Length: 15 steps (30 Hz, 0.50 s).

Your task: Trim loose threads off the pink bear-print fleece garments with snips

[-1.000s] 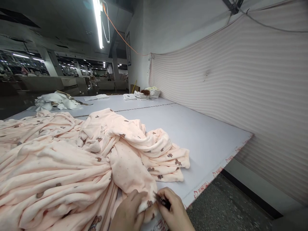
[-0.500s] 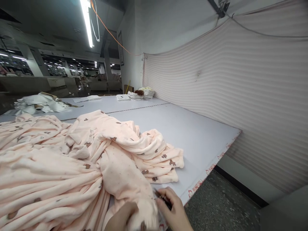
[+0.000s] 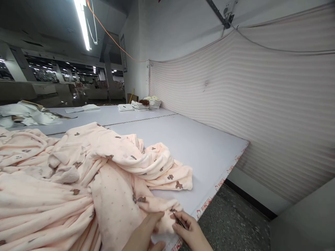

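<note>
A pale peach plush garment (image 3: 115,202) with small brown bear prints lies heaped in folds over the left and front of the table. My left hand (image 3: 146,228) is closed on a narrow, sleeve-like end of it near the table's front edge; some of its fingers are under the cloth. In my right hand (image 3: 192,232) is a slim dark pointed tool, which looks like thread snips (image 3: 180,222). Its tip touches or nearly touches the edge of that cloth end, just right of my left hand. The grip hides most of the tool.
The grey tabletop (image 3: 209,139) has a red-printed edge strip (image 3: 204,205) on its right side, with speckled floor (image 3: 230,216) beyond. White cloth pieces (image 3: 28,113) lie at the back left. Folded white stacks (image 3: 141,104) stand at the back, near a hanging striped sheet (image 3: 235,87).
The view has shifted slightly right. The held cloth end now lies flatter and reaches further right, with the tool's tip against its edge. Both hands stay close together.
</note>
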Each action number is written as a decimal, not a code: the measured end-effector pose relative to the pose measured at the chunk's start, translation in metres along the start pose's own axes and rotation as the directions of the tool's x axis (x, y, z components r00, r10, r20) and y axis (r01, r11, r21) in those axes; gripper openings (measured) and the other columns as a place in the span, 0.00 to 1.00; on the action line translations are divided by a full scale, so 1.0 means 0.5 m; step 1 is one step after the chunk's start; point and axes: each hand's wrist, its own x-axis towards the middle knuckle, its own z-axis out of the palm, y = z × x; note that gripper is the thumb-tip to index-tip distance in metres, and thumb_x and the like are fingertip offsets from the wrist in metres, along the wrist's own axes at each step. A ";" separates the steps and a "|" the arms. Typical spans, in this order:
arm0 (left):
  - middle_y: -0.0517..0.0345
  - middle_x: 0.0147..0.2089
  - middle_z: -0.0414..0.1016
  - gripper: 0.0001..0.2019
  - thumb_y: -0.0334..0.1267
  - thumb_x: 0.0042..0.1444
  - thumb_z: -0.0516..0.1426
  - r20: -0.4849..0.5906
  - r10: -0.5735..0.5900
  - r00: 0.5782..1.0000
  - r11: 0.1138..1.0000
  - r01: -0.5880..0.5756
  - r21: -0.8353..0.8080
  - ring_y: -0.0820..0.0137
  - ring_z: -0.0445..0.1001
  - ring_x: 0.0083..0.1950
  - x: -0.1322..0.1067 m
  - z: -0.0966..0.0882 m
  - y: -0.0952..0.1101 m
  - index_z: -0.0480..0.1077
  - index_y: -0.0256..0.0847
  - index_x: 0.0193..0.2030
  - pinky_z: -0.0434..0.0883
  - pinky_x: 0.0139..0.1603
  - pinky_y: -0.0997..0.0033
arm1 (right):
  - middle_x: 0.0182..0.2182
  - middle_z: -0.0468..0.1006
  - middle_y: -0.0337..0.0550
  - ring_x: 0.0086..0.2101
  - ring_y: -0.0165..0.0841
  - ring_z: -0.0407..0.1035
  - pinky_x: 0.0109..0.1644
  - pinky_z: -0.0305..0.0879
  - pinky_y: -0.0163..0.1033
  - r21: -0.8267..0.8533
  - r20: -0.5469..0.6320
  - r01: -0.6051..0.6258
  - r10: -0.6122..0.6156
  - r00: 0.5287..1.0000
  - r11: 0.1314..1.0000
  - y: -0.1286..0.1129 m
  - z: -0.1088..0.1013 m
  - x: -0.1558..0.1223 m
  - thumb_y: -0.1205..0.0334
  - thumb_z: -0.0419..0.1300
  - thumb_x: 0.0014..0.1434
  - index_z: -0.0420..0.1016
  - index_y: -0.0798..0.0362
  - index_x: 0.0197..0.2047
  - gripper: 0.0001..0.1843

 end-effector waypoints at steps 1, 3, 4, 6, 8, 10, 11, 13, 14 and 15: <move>0.50 0.57 0.66 0.31 0.33 0.51 0.56 -0.011 0.008 1.000 0.999 -0.007 0.042 0.61 0.70 0.52 0.022 0.007 0.002 0.57 0.43 0.63 0.69 0.47 0.67 | 0.34 0.80 0.45 0.37 0.39 0.75 0.42 0.69 0.38 -0.006 0.004 -0.012 0.012 1.000 1.000 0.003 -0.006 -0.006 0.53 0.62 0.48 0.78 0.54 0.40 0.18; 0.48 0.57 0.64 0.31 0.32 0.47 0.55 -0.024 -0.003 1.000 0.988 0.007 0.152 0.61 0.71 0.51 0.053 0.025 0.002 0.60 0.43 0.61 0.67 0.48 0.67 | 0.34 0.81 0.46 0.36 0.40 0.75 0.43 0.69 0.42 -0.068 -0.068 -0.044 0.040 0.997 0.997 0.005 -0.035 -0.004 0.53 0.59 0.51 0.77 0.54 0.47 0.21; 0.48 0.56 0.64 0.29 0.33 0.46 0.55 -0.034 -0.018 0.999 0.978 0.024 0.206 0.61 0.71 0.50 0.061 0.035 0.000 0.63 0.42 0.59 0.67 0.47 0.67 | 0.35 0.81 0.48 0.36 0.41 0.75 0.45 0.69 0.44 -0.111 -0.128 -0.062 0.048 0.991 0.992 0.005 -0.054 0.004 0.54 0.57 0.53 0.75 0.54 0.49 0.22; 0.47 0.54 0.65 0.25 0.34 0.45 0.55 -0.067 -0.057 0.996 0.961 0.073 0.266 0.60 0.71 0.49 0.067 0.051 -0.009 0.65 0.39 0.54 0.66 0.47 0.67 | 0.39 0.80 0.51 0.40 0.43 0.73 0.49 0.65 0.48 -0.183 -0.217 -0.081 0.040 0.975 0.980 0.003 -0.090 0.023 0.58 0.55 0.54 0.75 0.54 0.49 0.21; 0.47 0.51 0.66 0.24 0.34 0.43 0.55 -0.101 -0.081 0.992 0.958 0.106 0.267 0.60 0.69 0.51 0.063 0.063 -0.022 0.65 0.37 0.51 0.64 0.49 0.67 | 0.44 0.78 0.50 0.46 0.43 0.70 0.54 0.61 0.48 -0.209 -0.201 -0.055 0.012 0.980 0.976 0.000 -0.106 0.037 0.64 0.55 0.49 0.76 0.53 0.47 0.21; 0.48 0.48 0.69 0.23 0.34 0.43 0.55 -0.134 -0.084 0.987 0.965 0.114 0.235 0.60 0.68 0.51 0.056 0.074 -0.035 0.64 0.37 0.49 0.64 0.50 0.67 | 0.46 0.77 0.46 0.49 0.41 0.69 0.56 0.60 0.43 -0.213 -0.138 -0.019 -0.011 0.990 0.977 -0.002 -0.094 0.037 0.70 0.55 0.43 0.78 0.50 0.46 0.24; 0.48 0.47 0.70 0.22 0.34 0.42 0.55 -0.157 -0.074 0.985 0.970 0.108 0.219 0.60 0.68 0.50 0.053 0.081 -0.041 0.64 0.37 0.49 0.63 0.51 0.66 | 0.45 0.78 0.44 0.48 0.40 0.70 0.55 0.61 0.41 -0.209 -0.110 -0.007 -0.016 0.994 0.978 -0.003 -0.080 0.031 0.71 0.55 0.42 0.78 0.49 0.44 0.25; 0.46 0.47 0.70 0.25 0.35 0.41 0.57 -0.219 -0.061 0.974 0.976 0.104 0.191 0.57 0.67 0.51 0.048 0.096 -0.051 0.63 0.36 0.49 0.62 0.53 0.63 | 0.39 0.79 0.44 0.43 0.38 0.72 0.49 0.64 0.39 -0.192 -0.078 0.000 -0.015 0.997 0.981 -0.008 -0.046 0.015 0.70 0.56 0.45 0.79 0.51 0.40 0.19; 0.44 0.49 0.70 0.28 0.36 0.39 0.58 -0.257 -0.061 0.965 0.980 0.107 0.170 0.55 0.66 0.52 0.047 0.104 -0.054 0.63 0.35 0.51 0.61 0.55 0.62 | 0.36 0.79 0.43 0.40 0.38 0.73 0.46 0.66 0.38 -0.178 -0.073 -0.001 -0.012 0.997 0.984 -0.013 -0.030 0.006 0.67 0.56 0.48 0.78 0.53 0.39 0.15; 0.42 0.52 0.68 0.32 0.36 0.38 0.59 -0.290 -0.058 0.955 0.986 0.101 0.136 0.53 0.65 0.54 0.046 0.111 -0.055 0.62 0.34 0.54 0.60 0.56 0.61 | 0.33 0.79 0.43 0.38 0.37 0.73 0.44 0.67 0.37 -0.162 -0.073 -0.002 -0.010 0.997 0.987 -0.019 -0.017 -0.002 0.64 0.55 0.52 0.77 0.54 0.39 0.13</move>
